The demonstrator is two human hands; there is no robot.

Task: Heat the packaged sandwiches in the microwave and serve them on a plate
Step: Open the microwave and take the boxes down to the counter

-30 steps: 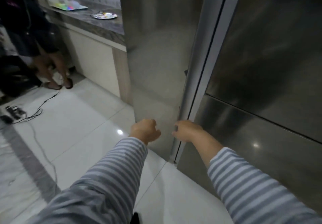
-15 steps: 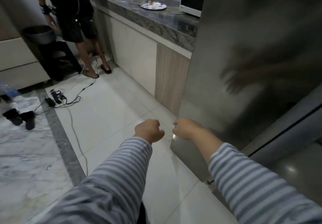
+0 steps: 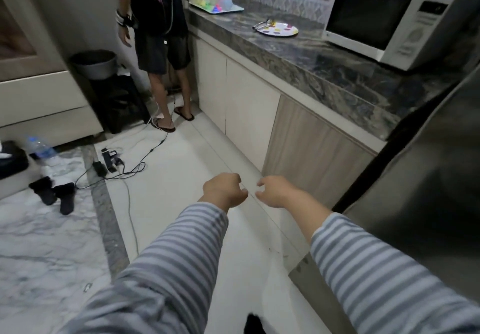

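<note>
Hovering side by side over the pale tiled floor are two hands in grey-striped sleeves: the left hand is curling its fingers into a loose fist and gripping nothing, while the right hand is hanging with fingers loosely bent and holding nothing, a narrow gap lying between the two. Sitting at the right end of the dark marbled desk is a white microwave, its door standing shut and its control panel facing outward. Lying on the desk just left of the microwave is a white plate with coloured dots, metal tongs resting across its left rim. Standing at the far end of the desk is a tray of pastel cups. Showing no packaged sandwiches anywhere, the view is giving no way to tell where they are. Filling the right edge is a steel refrigerator, its side running close beside the right forearm. Standing at the far end of the cream cabinets is another person in dark shorts and sandals. Resting on a black stand in the corner is a grey basin. Trailing across the floor are black cables and a power strip; lying nearby on the marbled slab are a clear water bottle and a pair of dark socks.
</note>
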